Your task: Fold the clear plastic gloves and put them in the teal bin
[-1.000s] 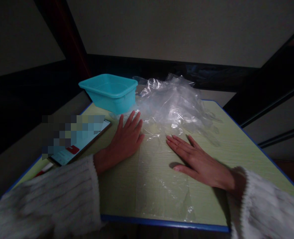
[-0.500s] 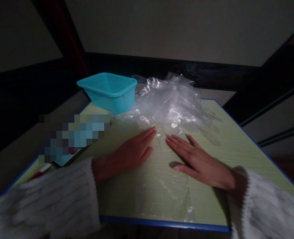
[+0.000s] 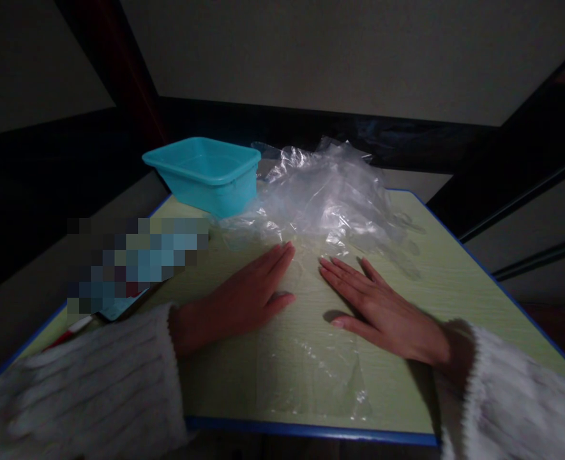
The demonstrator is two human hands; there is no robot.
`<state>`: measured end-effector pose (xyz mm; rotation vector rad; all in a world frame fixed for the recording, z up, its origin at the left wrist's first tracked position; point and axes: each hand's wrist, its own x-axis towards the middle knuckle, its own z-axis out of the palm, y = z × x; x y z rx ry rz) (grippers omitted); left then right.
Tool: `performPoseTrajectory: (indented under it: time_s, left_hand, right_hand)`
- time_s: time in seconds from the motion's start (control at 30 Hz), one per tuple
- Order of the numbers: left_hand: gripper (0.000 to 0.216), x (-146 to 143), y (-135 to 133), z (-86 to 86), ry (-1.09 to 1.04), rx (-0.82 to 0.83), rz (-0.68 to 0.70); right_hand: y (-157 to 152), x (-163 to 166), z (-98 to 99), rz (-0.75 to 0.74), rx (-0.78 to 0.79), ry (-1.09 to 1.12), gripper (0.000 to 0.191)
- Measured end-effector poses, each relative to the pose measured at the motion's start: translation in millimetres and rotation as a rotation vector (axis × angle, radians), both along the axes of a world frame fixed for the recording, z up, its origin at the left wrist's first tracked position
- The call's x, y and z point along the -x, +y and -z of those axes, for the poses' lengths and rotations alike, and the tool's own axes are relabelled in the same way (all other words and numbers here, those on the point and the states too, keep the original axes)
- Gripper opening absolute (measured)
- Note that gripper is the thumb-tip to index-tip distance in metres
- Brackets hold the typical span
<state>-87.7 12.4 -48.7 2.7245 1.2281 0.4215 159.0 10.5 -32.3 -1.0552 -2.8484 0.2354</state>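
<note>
A thin, clear disposable plastic glove (image 3: 311, 377) lies flat on the table between my hands, its wide end near the front edge. Its outline is faint and its far end is hard to make out. My left hand (image 3: 248, 294) rests along its left side, fingers stretched out and thumb apart. On the other side, my right hand (image 3: 382, 310) lies flat with its fingers spread. Both hands hold nothing. Just beyond the fingertips is a crumpled heap of clear plastic gloves (image 3: 330, 191), with finger shapes showing at its right.
A turquoise plastic basin (image 3: 205, 182) stands at the table's back left. A blurred-out flat item (image 3: 138, 268) lies on the left, with a red and white pen-like object (image 3: 74, 329) partly behind my sleeve. Blue edging borders the pale table (image 3: 454, 306).
My left hand has shifted slightly left, and its thumb has spread further from the fingers. My right hand stays almost where it was. The view has shifted a little.
</note>
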Motion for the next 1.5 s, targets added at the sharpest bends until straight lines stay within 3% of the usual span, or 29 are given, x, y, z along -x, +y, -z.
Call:
performPoseTrajectory:
  time_s: [0.23, 0.5, 0.77, 0.93, 1.1, 1.27, 1.5]
  left_hand:
    - [0.061, 3.1, 0.6, 1.7, 0.001, 0.013, 0.01]
    - [0.05, 2.8, -0.9, -4.2, -0.093, -0.09, 0.095]
    - [0.075, 0.2, -7.8, -9.1, 0.054, 0.082, 0.151]
    - [0.07, -0.3, -5.2, -8.3, 0.032, 0.063, 0.137]
    - [0.044, 3.2, 9.7, -7.2, -0.247, -0.002, -0.029]
    - [0.038, 6.0, 26.4, -4.5, -0.435, -0.027, -0.26]
    - [0.042, 9.0, 32.2, -0.6, -0.267, 0.001, -0.359]
  right_hand:
    - [0.0, -0.3, 1.8, 0.002, -0.03, -0.018, 0.071]
    - [0.5, -4.1, 1.3, -0.043, -0.04, -0.009, 0.069]
    - [2.0, -6.3, 3.5, -0.097, -0.054, -0.029, 0.074]
    - [1.7, -6.2, 4.0, -0.103, -0.047, -0.049, 0.075]
    - [1.2, -5.7, 3.8, -0.081, -0.032, -0.047, 0.074]
    - [1.2, -5.5, 3.2, -0.071, -0.01, -0.039, 0.074]
    - [0.8, -3.8, 2.4, -0.065, 0.001, -0.039, 0.073]
